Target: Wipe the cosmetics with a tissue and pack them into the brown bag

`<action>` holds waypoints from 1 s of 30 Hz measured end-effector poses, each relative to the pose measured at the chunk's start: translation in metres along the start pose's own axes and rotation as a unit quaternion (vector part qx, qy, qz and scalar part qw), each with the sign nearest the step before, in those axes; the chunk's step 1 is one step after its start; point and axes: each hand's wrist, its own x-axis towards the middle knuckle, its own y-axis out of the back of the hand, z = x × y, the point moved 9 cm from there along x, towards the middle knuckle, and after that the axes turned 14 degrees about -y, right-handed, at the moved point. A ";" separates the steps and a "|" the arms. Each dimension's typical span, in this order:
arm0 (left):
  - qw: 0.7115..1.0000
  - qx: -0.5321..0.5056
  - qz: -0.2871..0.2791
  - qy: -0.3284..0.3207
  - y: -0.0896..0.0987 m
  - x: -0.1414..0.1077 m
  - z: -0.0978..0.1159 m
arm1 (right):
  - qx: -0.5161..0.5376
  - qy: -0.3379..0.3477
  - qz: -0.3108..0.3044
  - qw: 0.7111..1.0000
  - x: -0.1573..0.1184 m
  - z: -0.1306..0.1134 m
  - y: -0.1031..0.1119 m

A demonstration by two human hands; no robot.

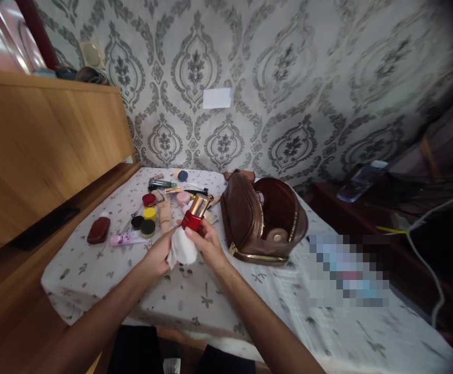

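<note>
A red bottle with a gold cap [193,219] is held up between both hands above the cloth-covered table. My left hand [161,255] is closed on a white wipe [183,248], which lies against the bottle's lower part. Fingers of my right hand [210,244] wrap round the bottle from the right. Just behind the hands lie a beige tube [164,215], a yellow round container [149,213], a dark round jar [147,228] and a pink round item [183,197]. To the right, a brown bag [244,213] stands unzipped, its dark inside showing.
At the left are a dark red case [99,230], a pink tube [127,238] and a wooden cabinet [51,150]. A clear plastic bottle [362,181] lies on a dark surface at the right, near a white cable [430,272].
</note>
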 end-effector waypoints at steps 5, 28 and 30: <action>0.916 0.319 0.023 -0.240 0.017 -0.003 0.088 | 0.014 0.011 -0.003 1.000 -0.002 -0.009 0.001; 0.736 0.558 -0.309 -0.226 -0.043 -0.043 0.136 | -0.250 0.031 -0.087 0.964 -0.012 0.001 -0.030; 0.724 0.584 -0.282 -0.238 -0.040 -0.040 0.138 | -0.259 0.034 -0.087 0.961 -0.012 0.002 -0.030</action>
